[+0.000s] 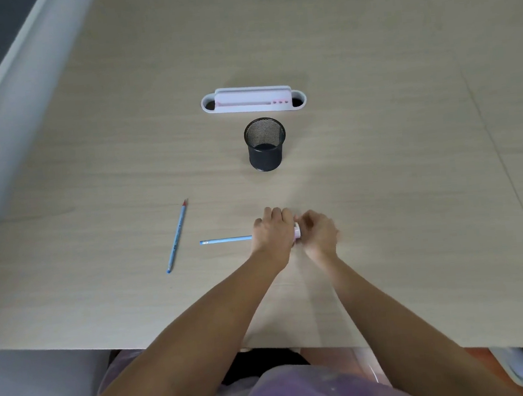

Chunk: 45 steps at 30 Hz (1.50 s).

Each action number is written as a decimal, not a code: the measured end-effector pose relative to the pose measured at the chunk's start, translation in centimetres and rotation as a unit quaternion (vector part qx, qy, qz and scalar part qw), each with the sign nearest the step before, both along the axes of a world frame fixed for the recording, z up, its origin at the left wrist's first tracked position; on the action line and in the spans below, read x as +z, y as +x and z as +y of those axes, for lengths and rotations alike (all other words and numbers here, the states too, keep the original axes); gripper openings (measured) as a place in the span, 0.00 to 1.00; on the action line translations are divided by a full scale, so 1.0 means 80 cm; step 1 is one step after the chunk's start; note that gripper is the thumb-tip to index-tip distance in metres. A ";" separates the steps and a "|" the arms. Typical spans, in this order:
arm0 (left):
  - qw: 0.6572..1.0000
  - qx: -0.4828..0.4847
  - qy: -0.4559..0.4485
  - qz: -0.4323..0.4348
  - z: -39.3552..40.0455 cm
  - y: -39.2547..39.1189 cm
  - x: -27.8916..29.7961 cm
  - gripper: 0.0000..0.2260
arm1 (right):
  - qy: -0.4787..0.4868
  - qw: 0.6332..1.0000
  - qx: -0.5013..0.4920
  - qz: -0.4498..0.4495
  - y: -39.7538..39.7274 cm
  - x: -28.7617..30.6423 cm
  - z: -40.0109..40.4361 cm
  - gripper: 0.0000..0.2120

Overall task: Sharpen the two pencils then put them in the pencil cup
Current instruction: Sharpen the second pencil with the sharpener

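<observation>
Both hands meet near the front middle of a pale wood-grain laminate table [374,123]. The left hand [271,233] is curled closed around one end of a slim blue pencil [226,240], whose shaft sticks out level to the left, its far end ringed by a small light band. The right hand [318,232] is closed over a small white-and-pink sharpener [297,230] (only a sliver of its rounded plastic body shows between the two hands), touching the left hand. A second blue pencil [177,236] lies loose on the table to the left, slanted, its reddish pointed tip facing away from the person. Beyond the hands stands the pencil cup [265,144], a round black wire-mesh cylinder, upright. Behind it sits a long white plastic desk organizer [253,100] with rounded ends and a pink inset.
</observation>
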<state>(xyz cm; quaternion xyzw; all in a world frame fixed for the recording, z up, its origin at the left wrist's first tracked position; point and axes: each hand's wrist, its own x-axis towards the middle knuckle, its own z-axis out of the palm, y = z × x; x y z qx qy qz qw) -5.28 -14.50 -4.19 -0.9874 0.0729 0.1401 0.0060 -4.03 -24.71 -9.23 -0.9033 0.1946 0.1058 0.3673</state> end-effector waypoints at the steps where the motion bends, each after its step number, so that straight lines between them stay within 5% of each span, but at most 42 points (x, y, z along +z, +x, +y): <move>1: 1.000 0.000 0.003 0.000 0.000 -0.001 -0.001 0.22 | -0.039 0.999 0.018 -0.008 -0.016 -0.005 0.001 0.12; 5: 1.000 -0.013 0.022 -0.010 0.000 -0.002 -0.002 0.22 | -0.077 0.994 0.070 -0.037 -0.083 -0.005 0.001 0.11; 9: 1.000 -0.018 0.021 -0.011 0.002 -0.001 -0.002 0.22 | 0.174 0.984 -0.014 -0.029 -0.076 0.062 -0.002 0.23; 12: 1.000 -0.026 0.010 -0.010 0.002 0.001 0.000 0.22 | 0.270 0.962 -0.010 -0.033 -0.039 0.069 -0.006 0.24; 18: 0.999 -0.041 0.013 -0.011 0.002 0.000 0.005 0.20 | 0.182 0.976 -0.017 -0.118 0.036 0.062 0.006 0.21; 22: 1.000 -0.016 0.003 -0.005 0.000 0.005 0.001 0.22 | 0.219 0.961 -0.112 -0.122 0.006 0.066 -0.002 0.16; 29: 1.000 -0.012 -0.004 -0.003 0.000 0.005 -0.002 0.21 | 0.232 0.962 0.009 -0.146 -0.055 0.071 -0.035 0.04; 35: 1.000 -0.017 -0.003 -0.004 -0.002 0.005 -0.001 0.20 | 0.266 0.955 0.047 -0.124 -0.048 0.078 -0.027 0.03; 41: 1.000 -0.016 -0.010 -0.006 -0.001 0.003 -0.001 0.20 | 0.285 0.948 -0.022 -0.140 -0.039 0.077 -0.018 0.04; 45: 1.000 -0.014 -0.014 -0.005 0.001 0.004 -0.002 0.23 | 0.297 0.950 -0.069 -0.072 0.011 0.045 -0.011 0.02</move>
